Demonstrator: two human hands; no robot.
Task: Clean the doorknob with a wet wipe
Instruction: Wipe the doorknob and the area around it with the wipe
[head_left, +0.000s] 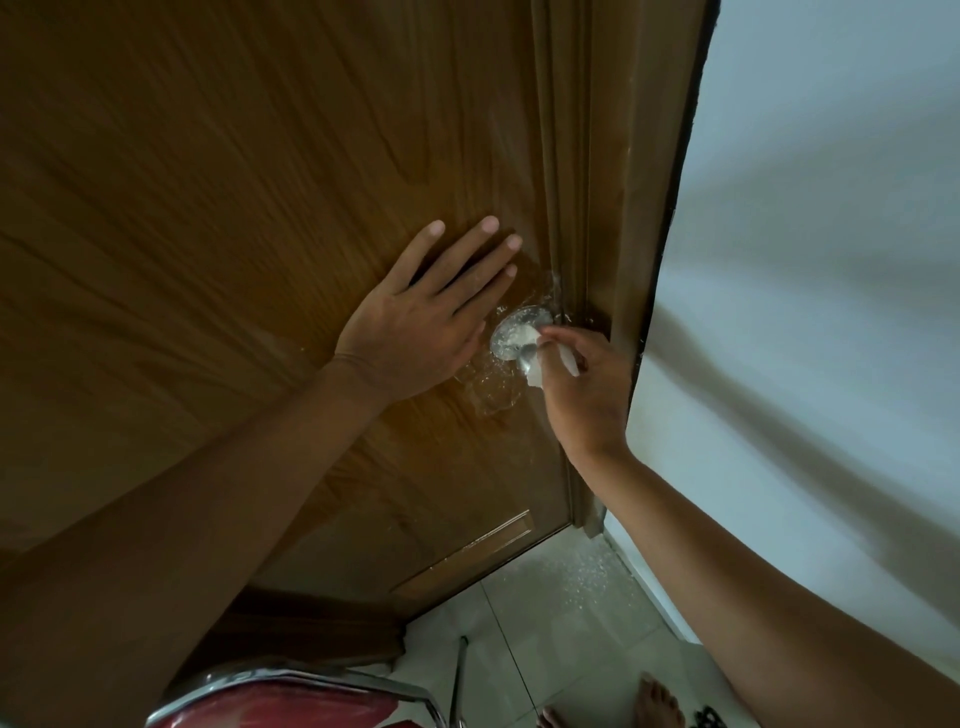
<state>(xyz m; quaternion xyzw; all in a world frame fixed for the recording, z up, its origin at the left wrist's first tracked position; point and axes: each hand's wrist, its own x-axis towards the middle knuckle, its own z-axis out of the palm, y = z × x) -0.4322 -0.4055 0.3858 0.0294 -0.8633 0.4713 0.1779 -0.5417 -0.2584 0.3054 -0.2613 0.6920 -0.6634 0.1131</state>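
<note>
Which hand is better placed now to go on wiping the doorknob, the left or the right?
The right hand. It already pinches the white wet wipe against the metal doorknob. The left hand lies flat and open on the wooden door beside the knob and holds nothing.

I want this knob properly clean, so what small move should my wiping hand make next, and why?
Probably sweep the wet wipe up across the doorknob: the right hand pinches it at the lower right edge, while white smears show on the face.
</note>
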